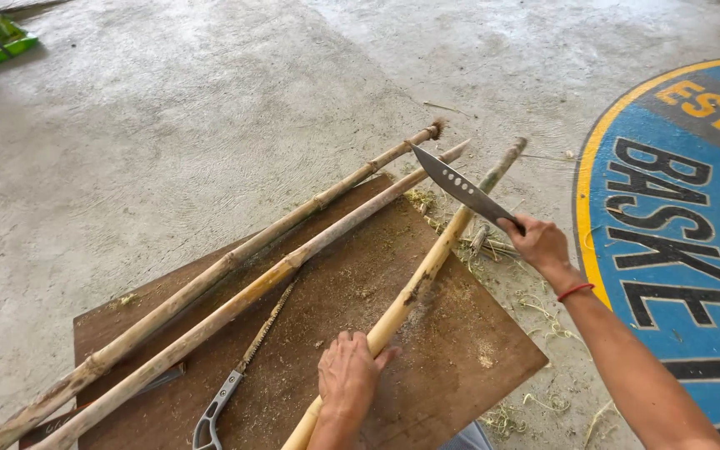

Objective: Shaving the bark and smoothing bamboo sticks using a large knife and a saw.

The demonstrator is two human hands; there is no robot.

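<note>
Outdoors on a concrete floor [168, 125], the left hand [348, 377] closes its grip on a bamboo pole [427, 267] lying across a brown board [460, 350], while the right hand [537, 242] clasps a machete [460, 185] at its far section. Pole's long axis runs from near-left up to far-right; shaving is likely cleanest with strokes angled away from the holding hand.

Just right of our right hand [537, 242] we see a round floor sign [685, 225], blue with yellow rim and dark lettering.
</note>
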